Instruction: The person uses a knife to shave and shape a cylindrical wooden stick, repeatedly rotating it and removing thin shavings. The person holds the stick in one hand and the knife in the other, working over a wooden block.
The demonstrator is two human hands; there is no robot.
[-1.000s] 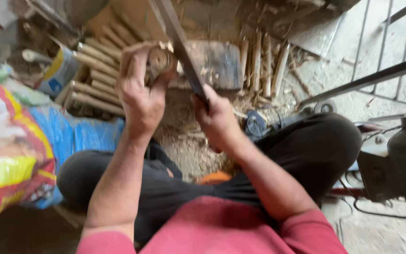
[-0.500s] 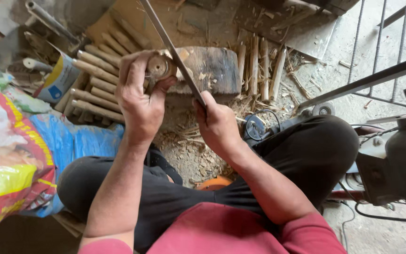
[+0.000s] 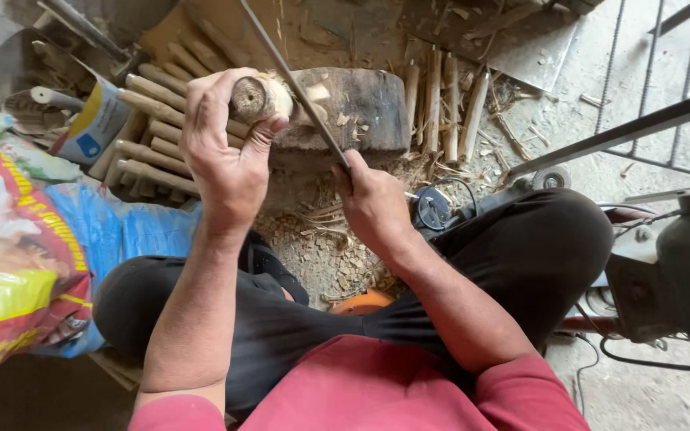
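We take the dark wooden chopping block as our landmark. Our left hand is wrapped around a short round wooden piece, fingers curled tight about it, so that its cut end faces us just off the block's left edge. Our right hand sits on the near side of the block, fingers closed on the handle of a long flat blade. The blade runs up and away from us across the block's left part and lies against the side of the wooden piece.

As for progress, we judge the work to be well under way but not finished. Left of the block lies a stack of pale rounded sticks, which look already shaped. Just right of the block a few thinner split sticks stand leaning. Chips and shavings cover the ground between the block and our knees, a sign that much wood has been cut. The piece in hand looks rough at its end, with bark or fibres on it, so we think its shaping is left to do.

A small round power tool lies on the ground near the block's right corner, untouched.
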